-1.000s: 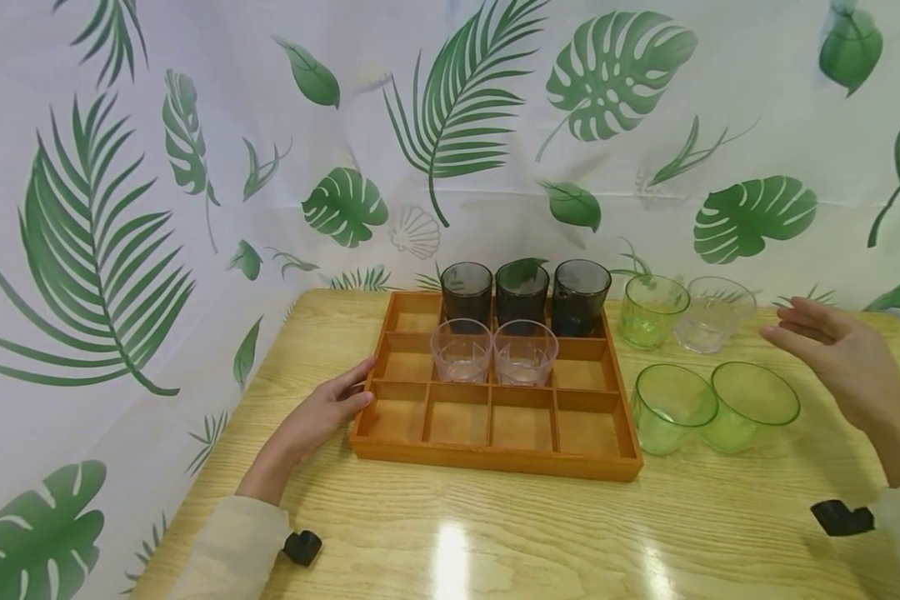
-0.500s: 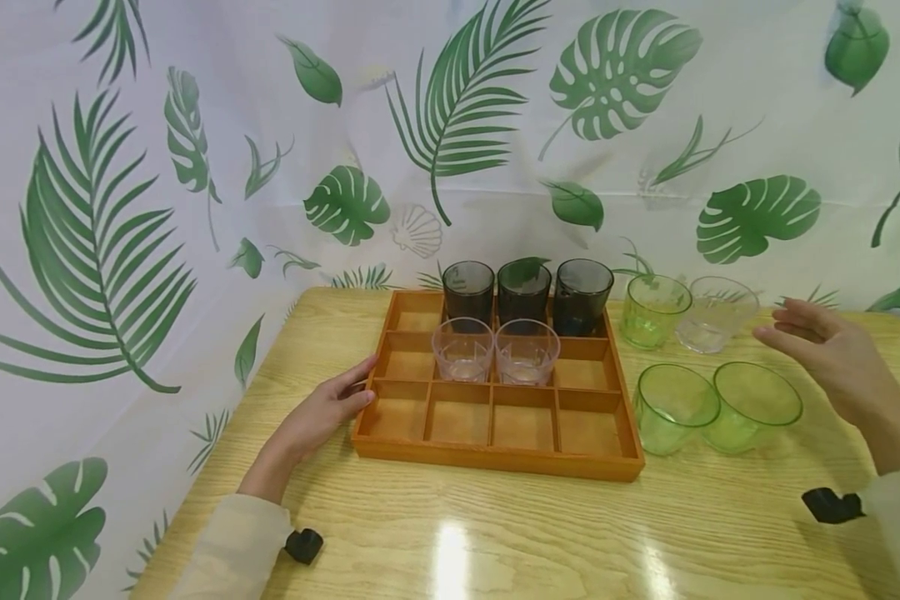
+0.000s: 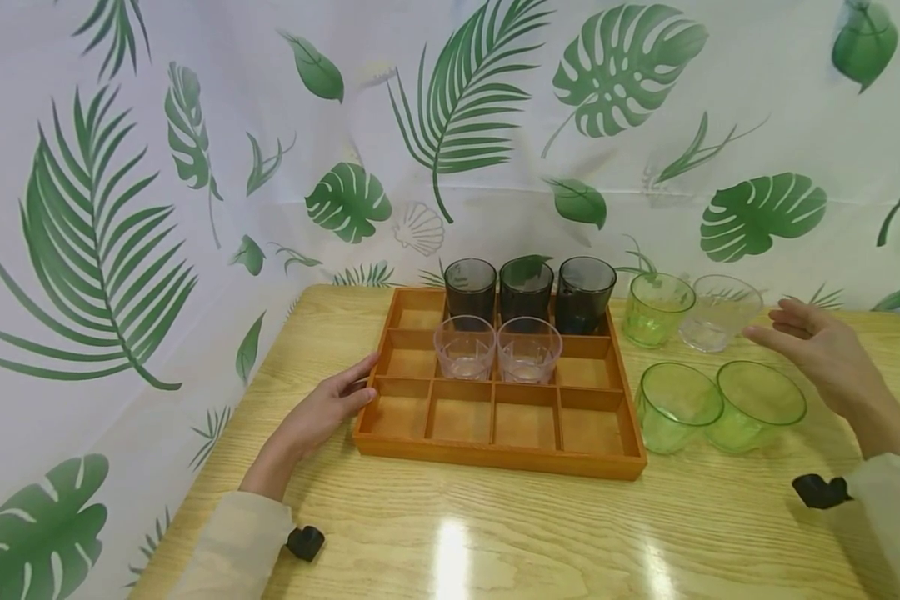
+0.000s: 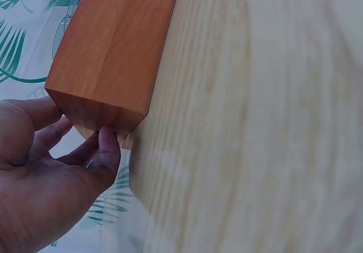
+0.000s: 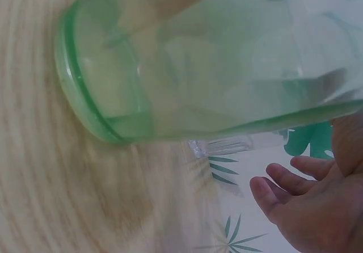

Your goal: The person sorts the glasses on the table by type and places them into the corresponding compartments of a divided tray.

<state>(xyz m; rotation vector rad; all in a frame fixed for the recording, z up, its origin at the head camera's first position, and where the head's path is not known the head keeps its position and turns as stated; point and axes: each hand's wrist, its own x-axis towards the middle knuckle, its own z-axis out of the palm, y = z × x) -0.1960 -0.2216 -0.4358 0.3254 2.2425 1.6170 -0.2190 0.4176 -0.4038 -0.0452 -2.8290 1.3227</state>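
A brown wooden tray (image 3: 495, 457) with several compartments lies on the table. My left hand (image 3: 328, 415) holds its left side, thumb and fingertips against the outer wall; the left wrist view shows the bent fingers (image 4: 108, 151) at that end of the tray. Three dark grey glasses (image 3: 470, 292) stand in the back row and two clear pinkish glasses (image 3: 465, 350) in the middle row. To the right of the tray, my right hand (image 3: 825, 350) hovers with fingers apart, holding nothing, beside a clear glass (image 3: 708, 325). The right wrist view shows the loosely bent fingers (image 5: 283, 185).
A green glass (image 3: 652, 321) stands left of the clear glass at the back. Two more green glasses, a left one (image 3: 671, 421) and a right one (image 3: 750, 425), stand nearer the front, close to the tray's right wall. A leaf-patterned cloth (image 3: 495, 192) hangs behind the table.
My right hand has moved slightly left, closer to the clear glass. My left hand stays at the tray's side. The head view has shifted a little.
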